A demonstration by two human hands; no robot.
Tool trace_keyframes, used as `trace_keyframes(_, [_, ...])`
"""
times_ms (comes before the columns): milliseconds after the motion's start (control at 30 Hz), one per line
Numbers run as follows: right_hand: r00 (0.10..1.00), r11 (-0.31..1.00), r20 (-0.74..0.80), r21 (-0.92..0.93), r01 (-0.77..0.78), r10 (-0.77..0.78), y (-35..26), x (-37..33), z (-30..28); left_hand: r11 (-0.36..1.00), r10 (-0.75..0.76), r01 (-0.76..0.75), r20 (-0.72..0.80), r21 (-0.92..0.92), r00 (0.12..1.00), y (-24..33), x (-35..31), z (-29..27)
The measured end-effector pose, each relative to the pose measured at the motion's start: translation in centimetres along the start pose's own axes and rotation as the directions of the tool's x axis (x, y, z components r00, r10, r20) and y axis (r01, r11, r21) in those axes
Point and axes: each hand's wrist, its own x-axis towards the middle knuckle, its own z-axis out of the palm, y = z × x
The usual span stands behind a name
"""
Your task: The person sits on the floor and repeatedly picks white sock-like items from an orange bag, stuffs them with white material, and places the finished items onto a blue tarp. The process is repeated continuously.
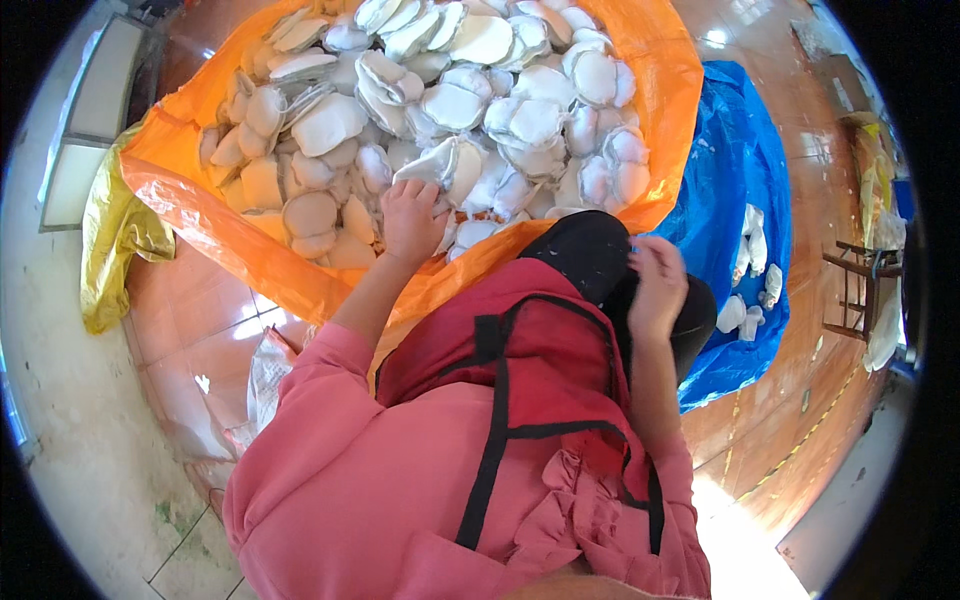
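Observation:
An orange plastic sheet or bag [250, 255] spreads in front of me, heaped with many white, rounded, flat padded pieces [455, 105], several of them bundled in stacks. At the heap's near edge my left hand [412, 222] bends its fingers over a white padded piece [433, 163] that stands partly upright. My right hand [658, 285] is raised beside my dark-trousered knee, right of the heap. Its fingers are curled together, with a small blue spot at the tips; I cannot make out what they hold, if anything.
A blue plastic sheet or bag [740, 130] lies to the right, with several small white stuffed pieces [752, 240] in it. Yellow plastic [112, 240] hangs at the left wall. A brown wooden stool [855, 285] stands far right on the tiled floor. A red apron [500, 340] covers my lap.

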Motion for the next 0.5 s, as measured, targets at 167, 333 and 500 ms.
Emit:
trace_keyframes(167, [0.897,0.989,0.435,0.087,-0.120,0.070,0.9,-2.8,9.1,0.978,0.187,-0.167,-0.162,0.127,0.969,2.4,-0.3,-3.9])
trace_keyframes(333, [0.760,0.998,0.648,-0.014,-0.053,0.049,2.5,-7.1,11.3,0.953,0.221,-0.164,-0.211,0.255,0.952,1.8,-1.0,-5.8])
trace_keyframes(500, [0.736,0.952,0.657,0.088,-0.293,0.166,3.7,-6.1,10.5,0.960,0.209,-0.197,-0.044,0.196,0.977,-1.4,-1.3,-5.7])
